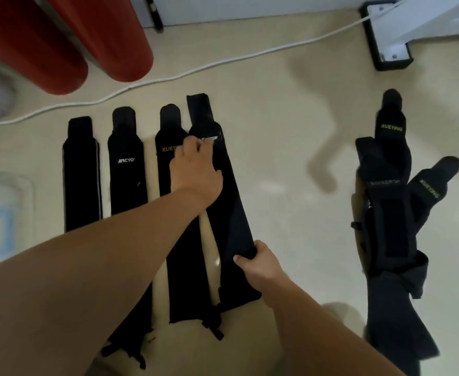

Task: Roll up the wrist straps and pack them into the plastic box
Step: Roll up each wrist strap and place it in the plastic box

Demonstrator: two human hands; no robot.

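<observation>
Several black wrist straps lie flat, side by side, on the pale floor. The rightmost strap of the row [229, 202] is the one under my hands. My left hand [195, 169] presses flat on its upper part, fingers spread over the printed label. My right hand [260, 263] pinches its right edge lower down, thumb on top. To the left lie a strap marked XUEYING [166, 147], another with a white logo [127, 169] and a plain one [82, 180]. A tangled heap of more straps [391, 202] lies to the right. The clear plastic box [3, 213] sits at the left edge.
Two red cylinders [68, 42] stand at the back left. A white cable [195, 69] runs across the floor behind the straps. A white frame leg on a black foot [388, 44] stands at the back right. Bare floor lies between the row and the heap.
</observation>
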